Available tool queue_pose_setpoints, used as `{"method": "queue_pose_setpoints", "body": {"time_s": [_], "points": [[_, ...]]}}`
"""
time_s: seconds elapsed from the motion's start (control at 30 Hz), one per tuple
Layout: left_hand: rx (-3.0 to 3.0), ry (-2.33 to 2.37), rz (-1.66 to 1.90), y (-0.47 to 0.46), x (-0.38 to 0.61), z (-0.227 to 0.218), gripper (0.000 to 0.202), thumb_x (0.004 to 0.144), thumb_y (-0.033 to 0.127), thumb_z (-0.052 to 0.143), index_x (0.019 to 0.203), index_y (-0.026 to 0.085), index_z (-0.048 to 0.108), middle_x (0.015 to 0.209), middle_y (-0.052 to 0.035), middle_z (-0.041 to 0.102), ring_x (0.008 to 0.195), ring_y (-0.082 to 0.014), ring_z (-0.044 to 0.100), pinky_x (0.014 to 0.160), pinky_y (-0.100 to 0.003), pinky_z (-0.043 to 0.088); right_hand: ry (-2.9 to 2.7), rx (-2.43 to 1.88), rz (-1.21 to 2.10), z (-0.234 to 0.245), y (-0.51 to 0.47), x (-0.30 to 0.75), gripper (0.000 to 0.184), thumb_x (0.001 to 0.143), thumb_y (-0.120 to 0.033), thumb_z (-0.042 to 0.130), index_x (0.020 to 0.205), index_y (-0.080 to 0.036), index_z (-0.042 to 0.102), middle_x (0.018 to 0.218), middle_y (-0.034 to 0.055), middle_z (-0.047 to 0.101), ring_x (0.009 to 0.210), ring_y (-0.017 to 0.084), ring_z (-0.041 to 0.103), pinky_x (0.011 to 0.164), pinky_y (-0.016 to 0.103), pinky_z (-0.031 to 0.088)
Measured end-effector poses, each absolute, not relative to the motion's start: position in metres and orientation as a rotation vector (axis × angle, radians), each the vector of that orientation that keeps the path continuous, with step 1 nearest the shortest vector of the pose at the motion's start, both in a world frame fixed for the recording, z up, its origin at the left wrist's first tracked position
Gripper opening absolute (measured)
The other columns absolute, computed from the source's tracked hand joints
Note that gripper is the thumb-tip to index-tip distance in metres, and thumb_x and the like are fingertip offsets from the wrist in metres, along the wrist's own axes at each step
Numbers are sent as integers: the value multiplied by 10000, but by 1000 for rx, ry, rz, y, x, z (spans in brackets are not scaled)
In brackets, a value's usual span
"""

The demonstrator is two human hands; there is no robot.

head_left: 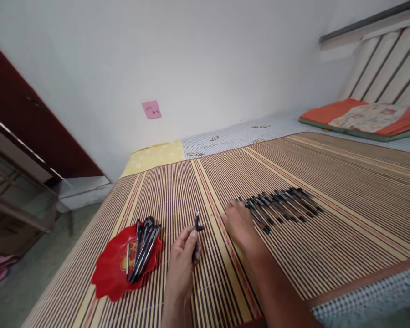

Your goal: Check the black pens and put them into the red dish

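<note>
Your left hand (184, 255) is closed around one black pen (197, 222), tip up, its lower end hidden by your fingers; a small dark piece juts out beside it, not identifiable. Your right hand (237, 223) is curled at the near-left end of the row of pens (280, 205); fingertips hidden, so whether it grips one cannot be told. Row lies slantwise on the striped mat (218, 282); pens overlap, exact count not possible. Left of your left hand, well apart from the row: one red plate (104, 273), scalloped rim, bearing one thin white stick (127, 262) and a bunch of dark pens (145, 253), also overlapping and uncounted. Farther out: one pink note (151, 110) on the wall, writing illegible; one folded orange cloth (348, 111), cut off at right.
</note>
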State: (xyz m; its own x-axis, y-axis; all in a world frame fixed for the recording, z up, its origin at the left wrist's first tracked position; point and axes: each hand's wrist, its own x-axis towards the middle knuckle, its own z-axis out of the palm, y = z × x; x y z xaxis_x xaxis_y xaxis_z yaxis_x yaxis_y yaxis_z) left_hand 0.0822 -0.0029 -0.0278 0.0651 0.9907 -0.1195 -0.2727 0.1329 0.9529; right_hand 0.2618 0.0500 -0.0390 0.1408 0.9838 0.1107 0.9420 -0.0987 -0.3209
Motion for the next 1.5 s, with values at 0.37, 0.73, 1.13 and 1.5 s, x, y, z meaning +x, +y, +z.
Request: {"method": "queue_pose_setpoints", "body": {"time_s": [0.37, 0.73, 1.13, 1.5], "points": [[970, 972, 1221, -2, 82, -29, 321, 873, 468, 677, 939, 154, 673, 569, 75, 420, 493, -55, 327, 457, -170, 237, -1833, -2076, 338, -43, 54, 254, 110, 853, -168, 642, 938, -130, 702, 983, 166, 730, 950, 265, 675, 783, 313, 446], [1067, 997, 1175, -4, 83, -25, 335, 902, 475, 631, 876, 144, 671, 551, 73, 411, 489, -61, 321, 464, -188, 225, -1340, -1355, 915, -30, 54, 246, 230, 808, -153, 584, 1027, -153, 654, 973, 71, 739, 885, 172, 695, 786, 262, 496], [1111, 1015, 1102, -5, 85, -19, 338, 880, 491, 644, 810, 160, 643, 562, 71, 388, 503, -70, 305, 469, -195, 217, -887, -730, 1310, 5, 33, 252, 146, 721, -252, 748, 837, -195, 681, 828, 5, 663, 751, 135, 580, 691, 256, 426], [1093, 933, 1102, -6, 86, -19, 286, 891, 438, 656, 831, 160, 623, 584, 69, 393, 508, -61, 319, 471, -182, 232, -1242, -777, 1455, 4, 28, 251, 110, 741, -218, 696, 823, -192, 629, 797, -13, 617, 796, 149, 569, 780, 295, 426]]}}
